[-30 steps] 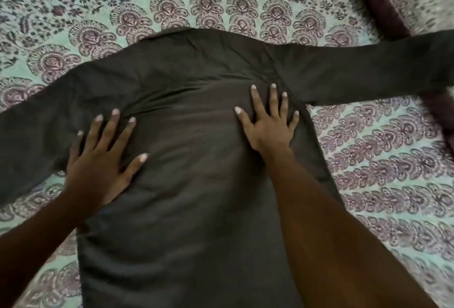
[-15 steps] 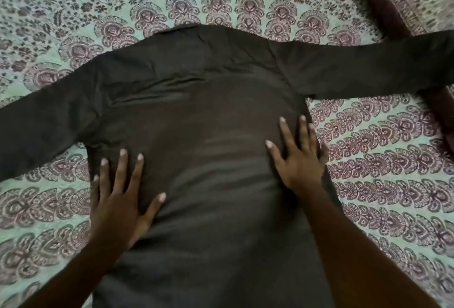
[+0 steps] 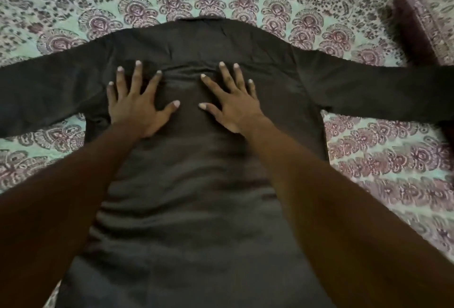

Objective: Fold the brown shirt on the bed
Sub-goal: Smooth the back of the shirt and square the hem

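Note:
The brown shirt [image 3: 196,185] lies flat on the bed, back side up, collar at the far end and both long sleeves spread out to the left and right. My left hand [image 3: 137,103] presses flat on the upper back, fingers spread, just below the shoulder seam. My right hand [image 3: 233,103] lies flat beside it, fingers spread, near the middle of the upper back. A small ridge of cloth sits just ahead of the fingertips. Neither hand holds any cloth.
The bed is covered by a pale green sheet [image 3: 380,160] with maroon floral print. A dark maroon patterned pillow [image 3: 422,27] lies at the far right, near the right sleeve's end.
Both hands have slid from the shirt's sides at mid-body up and inward to the upper back. The camera view has shifted closer over the shirt.

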Available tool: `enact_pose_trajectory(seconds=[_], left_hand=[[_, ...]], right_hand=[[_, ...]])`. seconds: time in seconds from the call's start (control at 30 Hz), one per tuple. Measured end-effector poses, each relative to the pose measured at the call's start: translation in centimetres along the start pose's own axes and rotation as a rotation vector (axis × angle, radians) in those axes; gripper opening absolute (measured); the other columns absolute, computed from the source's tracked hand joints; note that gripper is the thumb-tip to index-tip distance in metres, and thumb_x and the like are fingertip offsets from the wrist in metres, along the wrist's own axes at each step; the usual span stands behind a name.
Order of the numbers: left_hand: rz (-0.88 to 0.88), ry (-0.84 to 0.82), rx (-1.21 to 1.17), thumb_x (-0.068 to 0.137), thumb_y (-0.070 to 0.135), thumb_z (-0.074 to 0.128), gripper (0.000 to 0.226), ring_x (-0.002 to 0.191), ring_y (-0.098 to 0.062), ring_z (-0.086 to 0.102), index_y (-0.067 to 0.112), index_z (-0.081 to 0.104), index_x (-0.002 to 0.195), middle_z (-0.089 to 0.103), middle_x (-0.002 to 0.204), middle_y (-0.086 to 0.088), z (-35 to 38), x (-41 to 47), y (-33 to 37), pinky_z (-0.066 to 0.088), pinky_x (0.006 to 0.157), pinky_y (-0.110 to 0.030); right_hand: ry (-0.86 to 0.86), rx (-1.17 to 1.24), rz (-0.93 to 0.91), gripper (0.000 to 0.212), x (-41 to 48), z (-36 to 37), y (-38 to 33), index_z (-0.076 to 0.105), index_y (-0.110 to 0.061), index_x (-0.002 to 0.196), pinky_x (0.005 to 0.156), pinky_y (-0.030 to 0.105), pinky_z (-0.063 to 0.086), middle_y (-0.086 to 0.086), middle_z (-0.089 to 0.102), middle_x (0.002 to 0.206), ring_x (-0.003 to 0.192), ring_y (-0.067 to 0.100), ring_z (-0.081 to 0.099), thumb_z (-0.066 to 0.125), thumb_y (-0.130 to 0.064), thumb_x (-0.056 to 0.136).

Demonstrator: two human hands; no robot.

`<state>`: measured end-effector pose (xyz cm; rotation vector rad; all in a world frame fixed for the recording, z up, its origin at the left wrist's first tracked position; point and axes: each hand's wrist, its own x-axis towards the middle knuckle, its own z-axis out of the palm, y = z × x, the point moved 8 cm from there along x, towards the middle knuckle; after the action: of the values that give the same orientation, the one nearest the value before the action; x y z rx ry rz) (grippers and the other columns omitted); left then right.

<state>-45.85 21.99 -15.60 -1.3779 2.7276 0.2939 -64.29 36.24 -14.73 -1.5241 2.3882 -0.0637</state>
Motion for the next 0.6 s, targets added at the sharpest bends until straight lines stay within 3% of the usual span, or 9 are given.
enact_pose_trajectory(seconds=[0.1,0.17,0.27,0.4,0.6], left_hand=[[-0.063,0.034,-0.047,0.083,0.092,0.023,0.088,0.159,-0.037,0.001,0.051,0.005,0.159,-0.002,0.174,0.003,0.6,-2.1,-2.3,0.007,0.127,-0.059],[-0.073,0.112,-0.058,0.087,0.087,0.026,0.087,0.159,-0.036,0.006,0.045,0.009,0.161,0.003,0.174,0.000,0.5,-5.1,-3.0,0.012,0.127,-0.058],[-0.103,0.096,-0.083,0.087,0.083,0.029,0.090,0.159,-0.033,0.005,0.040,0.008,0.163,0.003,0.174,-0.002,0.9,-9.4,-3.5,0.013,0.127,-0.057],[-0.132,0.050,-0.090,0.087,0.080,0.033,0.092,0.160,-0.031,0.003,0.037,0.005,0.164,-0.001,0.174,-0.001,1.6,-15.8,-3.4,0.014,0.126,-0.060],[-0.120,0.000,-0.016,0.087,0.072,0.039,0.093,0.159,-0.036,0.008,0.028,0.013,0.165,0.000,0.174,-0.005,2.8,-25.4,-3.0,0.014,0.125,-0.060]], right_hand=[[-0.108,0.021,0.139,0.073,1.3,0.2,2.9,-0.002,-0.067,0.154,0.125,0.063,-0.004,-0.017,-0.018,0.172,0.159,0.029,-0.021,0.022,-0.090,0.089],[-0.085,0.057,0.330,0.072,0.1,-0.2,6.8,-0.007,-0.067,0.152,0.125,0.063,-0.004,-0.015,-0.019,0.172,0.159,0.030,-0.018,0.016,-0.090,0.088],[-0.001,0.119,0.518,0.076,-3.6,0.0,10.7,-0.006,-0.060,0.157,0.126,0.062,-0.002,-0.009,-0.017,0.174,0.160,0.031,-0.015,0.015,-0.089,0.089],[0.121,0.147,0.570,0.075,-10.9,1.8,10.4,-0.002,-0.054,0.160,0.126,0.064,0.004,-0.001,-0.008,0.175,0.161,0.035,-0.006,0.020,-0.084,0.094],[0.153,0.060,0.606,0.074,-22.6,4.8,7.9,-0.001,-0.049,0.162,0.125,0.063,0.011,0.001,-0.004,0.176,0.161,0.035,0.000,0.024,-0.078,0.098]])
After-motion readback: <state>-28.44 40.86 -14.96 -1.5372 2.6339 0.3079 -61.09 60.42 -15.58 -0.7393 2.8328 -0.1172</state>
